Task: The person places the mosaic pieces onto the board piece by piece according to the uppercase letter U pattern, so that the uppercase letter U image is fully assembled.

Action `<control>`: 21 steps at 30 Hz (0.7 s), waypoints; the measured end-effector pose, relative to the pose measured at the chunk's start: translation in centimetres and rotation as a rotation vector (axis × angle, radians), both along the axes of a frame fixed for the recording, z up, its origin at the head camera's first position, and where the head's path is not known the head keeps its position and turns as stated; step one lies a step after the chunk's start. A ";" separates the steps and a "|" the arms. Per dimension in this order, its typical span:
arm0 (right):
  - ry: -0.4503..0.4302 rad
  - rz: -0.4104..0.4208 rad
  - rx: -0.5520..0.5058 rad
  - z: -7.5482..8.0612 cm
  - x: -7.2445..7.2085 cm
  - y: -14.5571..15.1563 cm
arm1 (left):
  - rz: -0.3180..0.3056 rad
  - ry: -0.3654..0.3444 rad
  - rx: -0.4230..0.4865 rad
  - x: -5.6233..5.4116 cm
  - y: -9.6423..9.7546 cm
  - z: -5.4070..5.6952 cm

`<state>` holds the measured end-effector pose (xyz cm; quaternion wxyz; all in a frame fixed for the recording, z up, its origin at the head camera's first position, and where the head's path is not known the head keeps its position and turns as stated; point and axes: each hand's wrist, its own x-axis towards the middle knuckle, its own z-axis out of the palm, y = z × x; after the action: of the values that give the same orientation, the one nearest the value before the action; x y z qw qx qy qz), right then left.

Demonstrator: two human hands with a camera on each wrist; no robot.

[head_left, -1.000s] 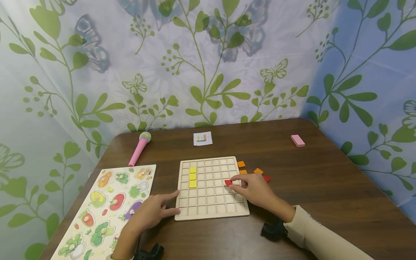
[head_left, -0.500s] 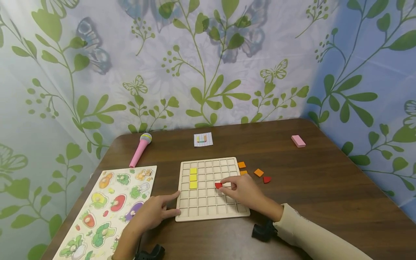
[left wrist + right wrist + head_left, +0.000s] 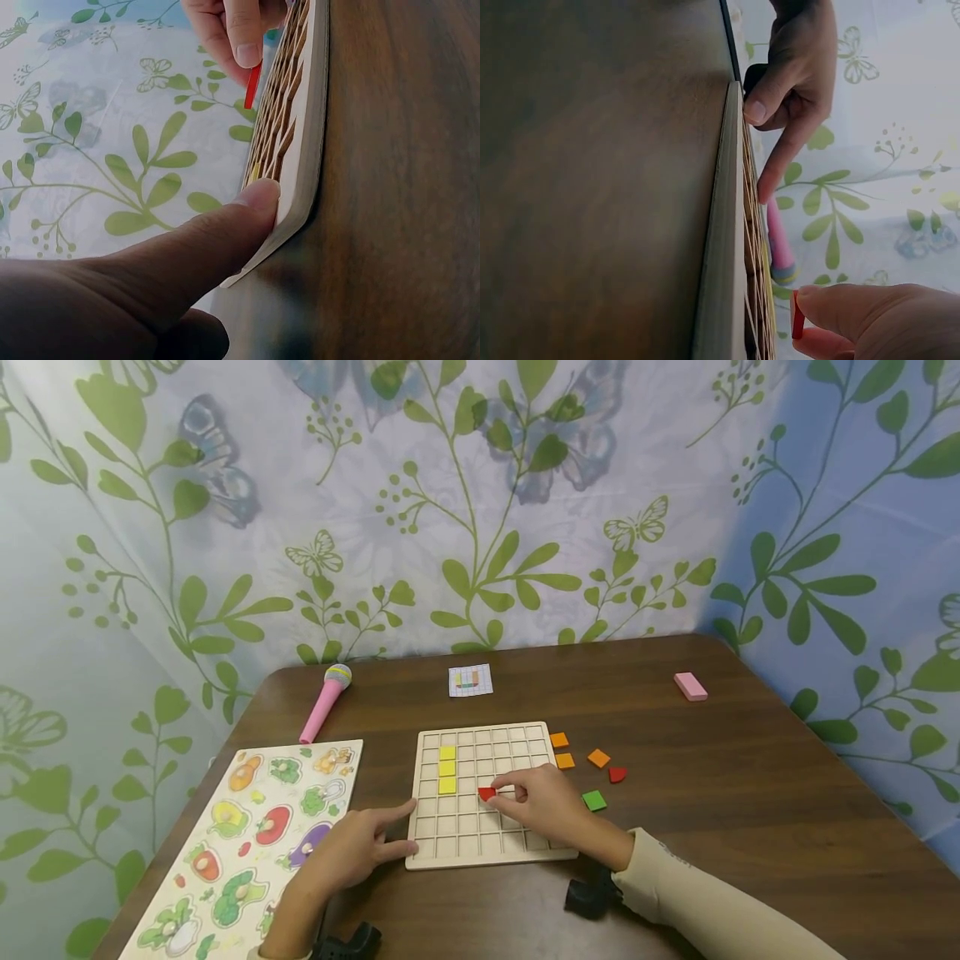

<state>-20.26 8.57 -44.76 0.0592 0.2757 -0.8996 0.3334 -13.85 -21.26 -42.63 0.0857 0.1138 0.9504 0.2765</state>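
A square wooden grid board [image 3: 480,847] lies on the table. Three yellow square tiles [image 3: 447,768] fill cells of one column near its left side. My right hand [image 3: 551,806] pinches a red tile with one rounded edge [image 3: 486,794] between thumb and index finger, over the middle of the board. In the left wrist view that red tile [image 3: 253,86] is tilted and stands just off the grid. My left hand [image 3: 356,852] steadies the board's left edge, thumb and index finger spread and touching the rim, as the right wrist view also shows.
Right of the board lie several orange tiles [image 3: 598,758], another red tile [image 3: 617,774] and a green tile [image 3: 594,801]. A vegetable puzzle board [image 3: 292,810] lies at left. Farther back are a pink toy microphone [image 3: 324,703], a small pattern card [image 3: 470,680] and a pink block [image 3: 691,687].
My right hand has carried the red tile leftward across the board, from its right side to the middle. The green tile has come into view behind it. My left hand stays put.
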 end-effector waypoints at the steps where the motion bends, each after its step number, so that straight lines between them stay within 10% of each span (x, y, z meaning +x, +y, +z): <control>1: -0.001 0.006 -0.003 0.0 0.0 -0.1 | 0.000 -0.002 0.000 0.0 0.0 0.0; 21: -0.022 0.119 0.008 0.1 0.2 -3.5 | 0.010 -0.006 -0.012 -0.1 0.0 0.0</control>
<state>-20.07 5.12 -44.69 0.0281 0.3253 -0.8835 0.3359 -13.93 -21.23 -42.67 0.0879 0.1078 0.9523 0.2715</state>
